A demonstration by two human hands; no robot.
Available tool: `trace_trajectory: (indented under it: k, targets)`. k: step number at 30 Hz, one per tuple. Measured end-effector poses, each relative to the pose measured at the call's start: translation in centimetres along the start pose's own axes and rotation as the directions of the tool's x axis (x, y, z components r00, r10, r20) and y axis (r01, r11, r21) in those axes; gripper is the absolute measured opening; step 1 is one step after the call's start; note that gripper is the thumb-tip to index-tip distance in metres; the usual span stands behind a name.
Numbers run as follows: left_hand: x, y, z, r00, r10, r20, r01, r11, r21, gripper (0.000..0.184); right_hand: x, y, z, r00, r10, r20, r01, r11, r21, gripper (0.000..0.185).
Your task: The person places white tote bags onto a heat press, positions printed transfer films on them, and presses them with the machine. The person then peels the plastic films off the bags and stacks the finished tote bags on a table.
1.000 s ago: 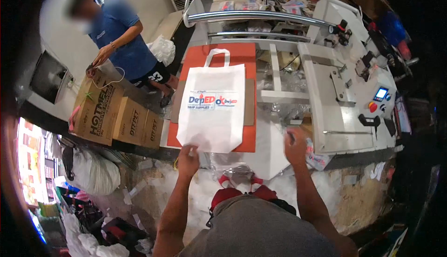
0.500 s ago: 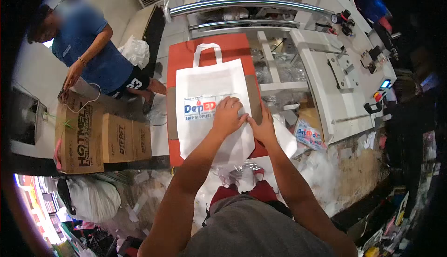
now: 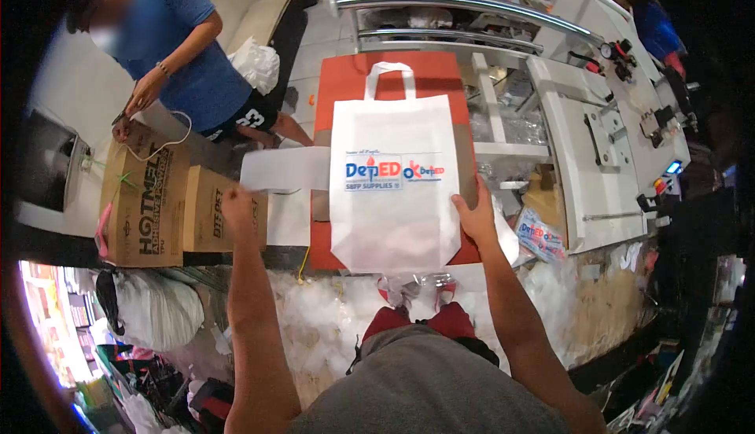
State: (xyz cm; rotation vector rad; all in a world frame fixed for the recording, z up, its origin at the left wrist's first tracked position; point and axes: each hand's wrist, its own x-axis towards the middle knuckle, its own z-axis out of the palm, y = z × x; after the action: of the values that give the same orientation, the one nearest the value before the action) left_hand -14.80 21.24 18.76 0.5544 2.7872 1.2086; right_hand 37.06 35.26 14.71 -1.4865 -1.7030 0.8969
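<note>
A white tote bag point(image 3: 393, 229) with blue and red "DepED" and "OK DepEd" lettering lies flat on a red board point(image 3: 334, 80), handle pointing away from me. My left hand point(image 3: 238, 207) is off to the left, closed on the lower corner of a white sheet point(image 3: 285, 170). That sheet is blurred by motion, and its right end meets the bag's left side. My right hand point(image 3: 476, 215) rests at the bag's right edge, thumb on the fabric and fingers stretched along the board's side.
A white machine with a metal bar point(image 3: 472, 9) stands beyond and right of the board. Printed sheets point(image 3: 539, 233) lie at right. Left are cardboard boxes point(image 3: 149, 214) and a person in a blue shirt point(image 3: 181, 49), hands on a white cable.
My left hand has moved left from the print, drawing the white sheet with it. The right half of the lettering now shows. My right hand stays at the bag's edge. The view has shifted.
</note>
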Motion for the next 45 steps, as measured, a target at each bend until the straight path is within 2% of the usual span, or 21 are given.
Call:
trace_trajectory:
  k: [4, 6, 7, 8, 9, 10, 11, 12, 13, 14, 15, 19, 22, 24, 26, 29, 32, 36, 40, 42, 45]
  targets:
    - [-3.8, -22.6, 0.1, 0.992, 0.126, 0.023, -0.125, 0.917, 0.379, 0.033, -0.3, -1.5, -0.4, 1.0, 0.006, -0.017, -0.006, 1.0, 0.011, 0.08]
    - [-12.9, -26.7, -0.4, 0.969, -0.039, 0.244, -0.164, 0.637, 0.754, 0.04, 0.0, -0.1, -0.4, 0.999, -0.04, -0.025, 0.04, 0.999, -0.003, 0.078]
    - [-17.9, -31.6, 1.1, 0.952, 0.0, 0.306, -0.189, 0.786, 0.589, 0.027, -0.2, 0.3, -0.6, 0.999, 0.035, -0.012, -0.034, 0.997, 0.07, 0.077]
    - [-22.8, -42.4, 5.8, 0.74, 0.346, 0.577, -0.665, 0.248, 0.704, 0.023, -0.2, 0.9, -1.1, 0.994, 0.111, 0.005, -0.111, 0.984, 0.139, 0.076]
    - [-27.7, -38.0, 3.9, 0.734, 0.118, 0.669, -0.454, 0.817, 0.355, 0.022, -0.2, 2.4, -1.5, 0.987, 0.148, -0.057, -0.142, 0.986, 0.084, 0.066]
    - [-30.9, -34.8, 3.5, 0.278, 0.247, 0.928, -0.862, 0.491, 0.128, 0.026, 0.2, 4.4, -1.8, 0.983, 0.17, -0.067, -0.165, 0.984, 0.074, 0.066]
    - [-35.0, -33.0, 4.0, 0.204, 0.333, 0.92, -0.819, 0.573, -0.026, 0.027, 0.5, 6.8, -2.6, 0.98, 0.188, -0.064, -0.18, 0.978, 0.102, 0.06]
    - [-40.5, -38.2, 8.2, 0.337, 0.152, 0.929, -0.358, 0.933, -0.022, 0.027, -0.2, 9.0, -4.4, 0.974, 0.218, -0.066, -0.209, 0.97, 0.123, 0.055]
    - [-41.8, -22.6, 3.5, 0.242, 0.174, 0.954, -0.56, 0.829, -0.009, 0.03, -1.2, 10.2, -6.0, 0.96, 0.267, -0.089, -0.267, 0.964, 0.015, 0.051]
    - [-42.0, -13.8, 2.5, -0.157, -0.014, 0.987, -0.649, 0.755, -0.092, 0.034, -1.8, 10.9, -7.1, 0.947, 0.3, -0.112, -0.31, 0.947, -0.086, 0.048]
    - [-44.2, -12.4, 3.2, -0.064, -0.074, 0.995, -0.407, 0.913, 0.042, 0.036, -2.7, 12.9, -7.9, 0.935, 0.343, -0.092, -0.353, 0.926, -0.132, 0.048]
    - [-48.0, -7.7, 3.4, 0.16, 0.002, 0.987, -0.086, 0.996, 0.012, 0.031, -5.4, 23.7, -10.5, 0.913, 0.406, -0.039, -0.386, 0.83, -0.402, 0.06]
    - [-48.0, -12.9, 3.9, -0.013, -0.239, 0.971, -0.412, 0.886, 0.212, 0.028, -7.1, 30.1, -10.3, 0.895, 0.447, 0.002, -0.379, 0.762, -0.525, 0.068]
    - [-49.1, -23.0, 1.9, -0.139, 0.193, 0.971, -0.624, 0.745, -0.237, 0.027, -7.3, 32.0, -10.3, 0.884, 0.467, 0.018, -0.396, 0.768, -0.503, 0.074]
    - [-50.9, -22.0, -1.9, 0.211, -0.23, 0.95, -0.283, 0.916, 0.285, 0.026, -7.7, 35.1, -9.3, 0.973, 0.224, -0.055, -0.214, 0.783, -0.584, 0.074]
    - [-52.8, -31.0, -5.8, 0.15, -0.134, 0.98, -0.581, 0.79, 0.197, 0.03, -7.1, 39.2, -8.6, 0.965, 0.262, -0.022, -0.216, 0.743, -0.634, 0.069]
    - [-54.2, -26.1, -7.0, 0.267, -0.542, 0.797, -0.204, 0.776, 0.597, 0.033, -6.9, 37.3, -10.0, 0.943, 0.333, 0.013, -0.279, 0.811, -0.514, 0.053]
    - [-56.0, -31.6, -4.8, 0.244, -0.321, 0.915, -0.408, 0.822, 0.397, 0.035, -7.5, 34.0, -10.7, 0.992, 0.127, 0.024, -0.08, 0.751, -0.655, 0.037]
    - [-55.1, -15.4, -0.8, 0.258, -0.366, 0.894, -0.015, 0.924, 0.382, 0.041, -9.6, 29.4, -12.1, 0.827, 0.482, 0.288, -0.426, 0.873, -0.237, 0.033]
    - [-56.7, -19.4, 2.5, 0.309, -0.25, 0.918, 0.52, 0.852, 0.058, 0.057, -15.4, 25.2, -13.5, 0.792, 0.369, 0.487, -0.557, 0.763, 0.327, 0.044]
    - [-54.9, -7.9, 3.9, 0.192, -0.41, 0.892, 0.731, 0.666, 0.15, 0.076, -20.6, 16.0, -19.2, 0.614, 0.433, 0.66, -0.694, 0.695, 0.189, 0.069]
